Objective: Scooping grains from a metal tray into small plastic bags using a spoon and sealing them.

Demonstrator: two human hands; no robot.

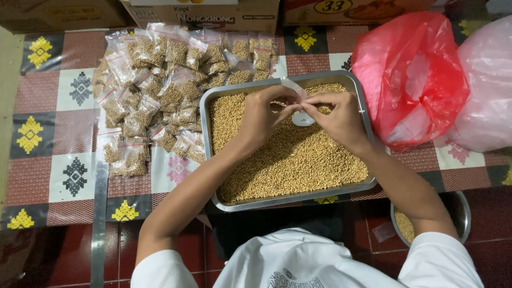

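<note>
Nearest the person, a steel bowl (463, 213) is sitting by the right knee. Over the far half of the tray (234, 205) of seeds (290, 160), both the left hand (261, 114) and right hand (338, 117) are pinching 1 small clear bag (295, 90), holding its mouth over the grain so spills are falling back in. It is looking thin, transparent, nearly empty. Filled packets (160, 85) are lying past the tray's far-left corner.

A small clear bag (292, 87) is being pinched at its mouth between both hands, hanging just above the tray (362, 101). It is looking empty and limp, though it is hard to be sure. A small white scoop (303, 119) is lying beneath it on the grain (290, 160), tan and round, filling the steel tray nearly level.
</note>
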